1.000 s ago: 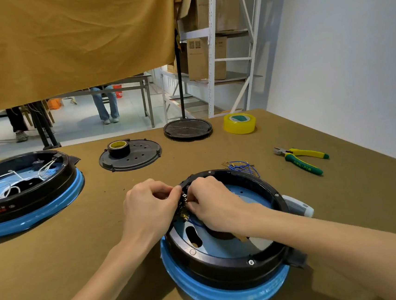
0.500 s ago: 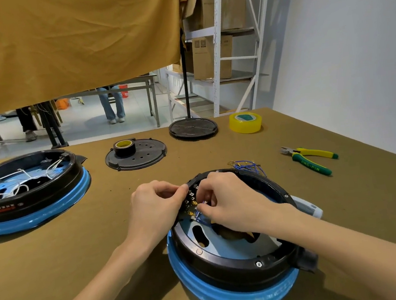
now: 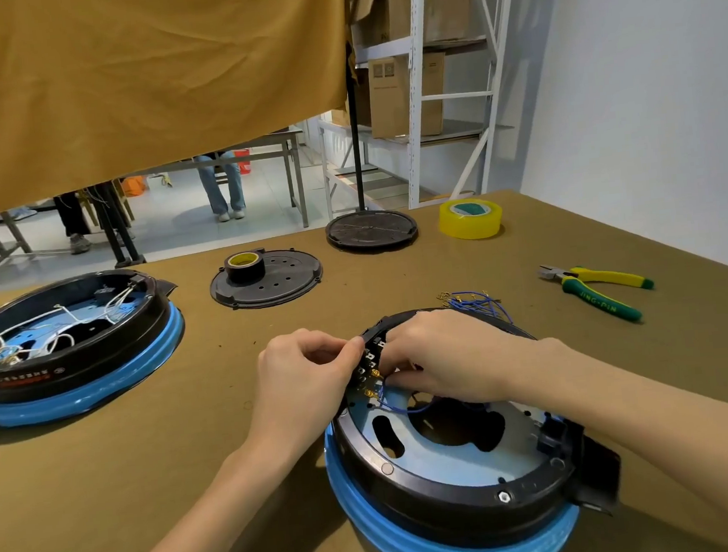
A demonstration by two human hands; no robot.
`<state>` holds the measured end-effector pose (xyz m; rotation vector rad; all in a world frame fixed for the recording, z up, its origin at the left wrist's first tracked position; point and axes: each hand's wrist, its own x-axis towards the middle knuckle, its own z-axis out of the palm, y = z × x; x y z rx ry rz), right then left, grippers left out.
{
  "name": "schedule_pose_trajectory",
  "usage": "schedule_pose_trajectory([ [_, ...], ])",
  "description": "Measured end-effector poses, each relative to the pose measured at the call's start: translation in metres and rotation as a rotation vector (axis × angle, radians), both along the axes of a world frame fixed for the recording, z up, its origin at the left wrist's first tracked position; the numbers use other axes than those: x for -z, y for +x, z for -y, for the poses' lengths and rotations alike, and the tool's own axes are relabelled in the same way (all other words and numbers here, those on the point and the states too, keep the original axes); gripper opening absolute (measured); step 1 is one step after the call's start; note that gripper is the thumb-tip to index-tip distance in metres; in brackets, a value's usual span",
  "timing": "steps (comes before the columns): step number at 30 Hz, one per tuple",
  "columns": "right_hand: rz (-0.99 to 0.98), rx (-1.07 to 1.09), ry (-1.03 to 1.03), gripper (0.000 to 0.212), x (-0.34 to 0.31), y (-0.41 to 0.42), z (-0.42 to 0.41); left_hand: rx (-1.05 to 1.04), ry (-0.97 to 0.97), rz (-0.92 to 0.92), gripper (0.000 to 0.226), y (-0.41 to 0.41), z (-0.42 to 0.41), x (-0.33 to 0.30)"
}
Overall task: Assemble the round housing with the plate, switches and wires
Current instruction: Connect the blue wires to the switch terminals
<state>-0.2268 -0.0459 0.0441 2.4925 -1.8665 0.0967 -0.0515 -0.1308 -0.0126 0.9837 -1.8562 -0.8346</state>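
Note:
A round black housing (image 3: 440, 486) with a blue rim and a pale metal plate (image 3: 450, 454) inside sits at the near centre of the table. A switch block with brass terminals (image 3: 369, 375) stands at its left inner wall. My left hand (image 3: 304, 370) grips the housing's outer wall at that block. My right hand (image 3: 441, 357) reaches inside and pinches a blue wire (image 3: 399, 408) at the terminals. A bundle of loose blue wires (image 3: 471, 299) lies just behind the housing.
A second housing (image 3: 66, 344) with white wires sits at the far left. A black cover plate (image 3: 267, 280) carrying a tape roll, a round stand base (image 3: 371, 230), yellow tape (image 3: 470, 219) and green-yellow pliers (image 3: 599, 288) lie further back and right.
The view has shifted slightly. My right hand's fingers have moved down along the terminals with the blue wire, whose loop now shows over the plate. My left hand keeps its grip.

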Motion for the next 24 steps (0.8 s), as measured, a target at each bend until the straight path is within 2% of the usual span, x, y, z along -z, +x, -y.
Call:
schedule_pose_trajectory([
  [4,-0.125,-0.094,-0.02,0.029,0.003,-0.005,-0.001,0.004,-0.01,0.015,0.015,0.0,-0.001,-0.001],
  [16,0.093,-0.069,-0.03,0.019,0.011,-0.008,0.004,0.002,-0.065,0.046,0.015,0.001,0.0,-0.003],
  [24,0.111,-0.054,-0.032,0.02,0.011,-0.007,0.003,0.008,-0.072,0.027,0.015,0.001,0.0,-0.002],
])
